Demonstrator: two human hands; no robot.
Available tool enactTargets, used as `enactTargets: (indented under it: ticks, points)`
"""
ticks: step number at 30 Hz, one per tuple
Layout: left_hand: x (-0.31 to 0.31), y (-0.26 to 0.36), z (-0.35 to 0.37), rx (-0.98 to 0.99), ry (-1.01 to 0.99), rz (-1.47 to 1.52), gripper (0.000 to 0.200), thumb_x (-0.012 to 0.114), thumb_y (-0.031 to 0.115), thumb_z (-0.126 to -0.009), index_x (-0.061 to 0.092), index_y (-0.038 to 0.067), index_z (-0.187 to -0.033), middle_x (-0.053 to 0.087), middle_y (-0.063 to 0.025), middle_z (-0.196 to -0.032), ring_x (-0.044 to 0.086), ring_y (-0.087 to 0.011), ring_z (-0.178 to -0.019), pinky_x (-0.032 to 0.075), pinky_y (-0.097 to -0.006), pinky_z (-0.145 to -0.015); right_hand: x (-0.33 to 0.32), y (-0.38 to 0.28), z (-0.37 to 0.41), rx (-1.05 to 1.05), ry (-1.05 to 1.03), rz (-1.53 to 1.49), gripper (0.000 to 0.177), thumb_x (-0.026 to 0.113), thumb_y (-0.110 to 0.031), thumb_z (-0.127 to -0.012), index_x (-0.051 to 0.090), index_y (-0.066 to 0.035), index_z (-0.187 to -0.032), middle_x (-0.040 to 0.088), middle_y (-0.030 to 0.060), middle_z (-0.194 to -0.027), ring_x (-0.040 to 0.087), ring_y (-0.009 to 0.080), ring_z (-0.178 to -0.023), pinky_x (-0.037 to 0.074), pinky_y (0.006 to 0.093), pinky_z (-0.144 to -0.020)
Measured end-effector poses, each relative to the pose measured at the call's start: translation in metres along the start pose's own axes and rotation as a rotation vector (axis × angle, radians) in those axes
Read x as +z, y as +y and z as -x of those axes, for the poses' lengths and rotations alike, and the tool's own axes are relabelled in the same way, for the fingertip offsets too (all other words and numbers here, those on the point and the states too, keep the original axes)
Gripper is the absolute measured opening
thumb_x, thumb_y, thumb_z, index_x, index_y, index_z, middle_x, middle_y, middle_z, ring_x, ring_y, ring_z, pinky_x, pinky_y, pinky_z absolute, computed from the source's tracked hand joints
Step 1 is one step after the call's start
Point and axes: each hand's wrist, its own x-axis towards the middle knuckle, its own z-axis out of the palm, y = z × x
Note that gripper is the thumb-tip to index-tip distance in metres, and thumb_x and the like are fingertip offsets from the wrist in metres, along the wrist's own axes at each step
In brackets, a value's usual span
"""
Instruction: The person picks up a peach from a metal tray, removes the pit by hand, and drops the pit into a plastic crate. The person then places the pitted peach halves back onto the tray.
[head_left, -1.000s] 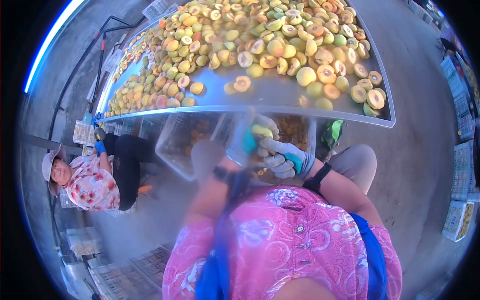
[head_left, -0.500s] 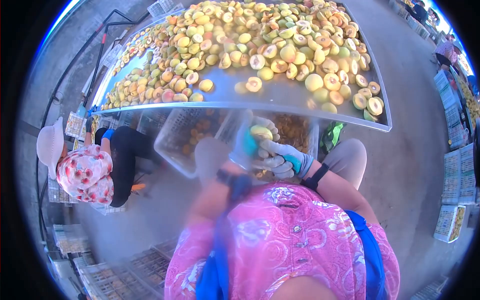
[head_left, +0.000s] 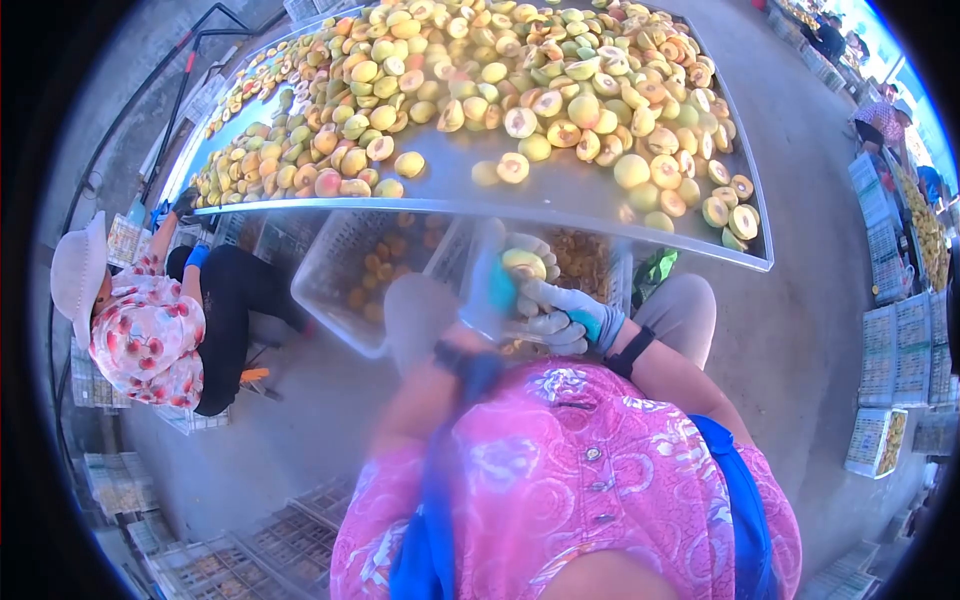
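Note:
In the head view my left hand, in a pale glove with a teal patch, is closed round a yellow apricot in front of my lap. Beside and slightly below it is my right hand, gloved alike, its fingers curled in against the left hand near the fruit. What the right fingers grip, if anything, is hidden. Just beyond both hands stands a crate with brownish fruit pieces inside. Haze blurs the left hand and forearm.
A metal-rimmed table heaped with whole and halved apricots spans the front. A white crate holds more fruit by my left knee. A co-worker in a hat sits at left. Stacked crates line the right.
The view has shifted a little, so the table and crates sit slightly more to the left. The co-worker's arm now reaches to the table edge. My hands stay together round the apricot.

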Motion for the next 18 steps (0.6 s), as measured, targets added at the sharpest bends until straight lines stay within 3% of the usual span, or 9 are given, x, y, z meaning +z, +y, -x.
enactTargets:
  ticks: [4,7,11,13,16,18]
  points:
    - [0.002,-0.005,0.0,0.141,0.057,-0.124,0.055,0.048,0.06,-0.089,0.061,0.006,-0.09,0.064,-0.0098,-0.091,0.064,-0.0274,-0.083,0.055,-0.0429,-0.076,-0.005,0.0,-0.007,0.013,-0.146,-0.03,0.036,0.04,-0.048,-0.099,0.047,-0.013,-0.095,0.031,-0.0065,-0.056,0.025,0.002,-0.033,0.018,0.0204,-0.026]
    - [-0.001,-0.005,-0.002,0.212,0.146,-0.002,0.056,0.049,0.06,-0.088,0.06,0.006,-0.095,0.064,-0.011,-0.094,0.063,-0.0307,-0.089,0.053,-0.0481,-0.081,0.012,-0.006,-0.007,0.004,0.051,0.059,0.037,0.04,-0.048,-0.099,0.048,-0.013,-0.095,0.032,-0.0061,-0.056,0.027,0.0023,-0.034,0.02,0.0189,-0.028]
    - [-0.007,-0.004,-0.001,0.207,0.152,0.011,0.053,0.049,0.057,-0.09,0.06,0.006,-0.095,0.063,-0.0101,-0.093,0.062,-0.0296,-0.092,0.051,-0.0483,-0.084,0.018,-0.008,-0.009,0.009,-0.041,0.057,0.037,0.041,-0.049,-0.098,0.048,-0.013,-0.095,0.032,-0.006,-0.056,0.028,0.0026,-0.034,0.02,0.0185,-0.029]
    - [-0.025,-0.001,-0.009,0.157,-0.043,0.427,0.049,0.048,0.054,-0.092,0.06,0.006,-0.096,0.063,-0.0092,-0.094,0.06,-0.0285,-0.094,0.049,-0.0468,-0.089,0.029,-0.008,-0.008,-0.003,0.077,0.146,0.039,0.044,-0.051,-0.096,0.048,-0.012,-0.095,0.034,-0.0057,-0.057,0.029,0.003,-0.035,0.022,0.0188,-0.03]
    - [-0.046,0.019,-0.012,0.305,-0.146,0.403,0.047,0.047,0.051,-0.093,0.061,0.006,-0.096,0.063,-0.0088,-0.096,0.059,-0.027,-0.096,0.046,-0.0443,-0.093,0.015,-0.001,-0.014,-0.099,-0.051,0.299,0.04,0.046,-0.052,-0.095,0.047,-0.012,-0.095,0.036,-0.0055,-0.058,0.029,0.0032,-0.037,0.024,0.019,-0.031]
    - [-0.057,0.054,-0.008,0.407,0.048,0.281,0.049,0.045,0.052,-0.094,0.061,0.005,-0.095,0.065,-0.0096,-0.092,0.062,-0.0256,-0.088,0.051,-0.0417,-0.086,0.012,0.001,-0.011,-0.105,0.021,0.355,0.04,0.046,-0.051,-0.095,0.047,-0.011,-0.094,0.037,-0.0049,-0.058,0.03,0.0036,-0.037,0.024,0.0193,-0.032]
